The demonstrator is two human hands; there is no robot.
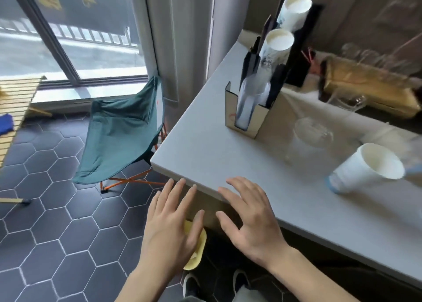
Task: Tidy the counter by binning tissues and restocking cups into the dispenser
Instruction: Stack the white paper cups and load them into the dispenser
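Observation:
My left hand (pixel 170 224) and my right hand (pixel 247 219) hover with spread fingers at the near corner of the grey counter (pixel 205 155), holding nothing. A yellow bin (pixel 197 253) stands on the floor below my left hand, mostly hidden by it. The tiered black cup dispenser (pixel 274 73) stands at the counter's far left with white paper cups in its upper two slots and clear cups in the front slot. A white paper cup (pixel 367 167) lies tilted on the counter at the right. A clear plastic cup (pixel 310 137) stands beside it, blurred.
A green folding chair (pixel 123 128) stands on the dark hexagon-tiled floor left of the counter. A slatted wooden table (pixel 16 103) is at the far left. A golden box (pixel 370 87) and glassware sit at the counter's back right. My shoes (pixel 191 283) show below.

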